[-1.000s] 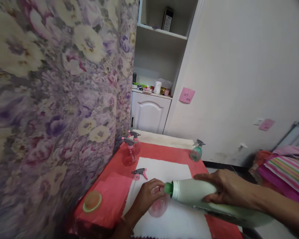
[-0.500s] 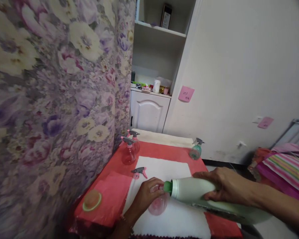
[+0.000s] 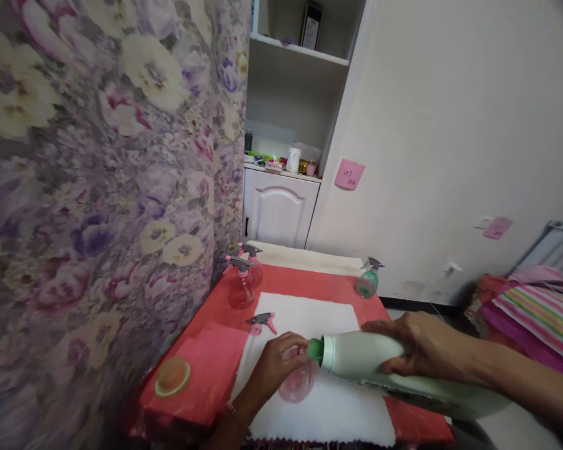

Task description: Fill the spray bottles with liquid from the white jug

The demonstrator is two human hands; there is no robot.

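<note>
My right hand [image 3: 422, 347] grips a large pale green bottle [image 3: 375, 359] tipped on its side, its green spout [image 3: 315, 350] against the mouth of a small pink round bottle [image 3: 298, 384]. My left hand [image 3: 274, 365] is wrapped round the top of that pink bottle, which stands on a white cloth [image 3: 328, 406]. A loose grey and pink spray head [image 3: 261, 322] lies on the cloth just beyond my left hand.
The low table [image 3: 216, 356] has a red cover. Two pink spray bottles [image 3: 242, 289] stand at its far left, a green spray bottle [image 3: 368, 282] at its far right, an orange lid [image 3: 172, 377] near left. A floral curtain [image 3: 98, 187] hangs left; striped fabric [image 3: 535, 312] lies right.
Both hands and the two bottles keep their pose; only the view has drifted slightly.
</note>
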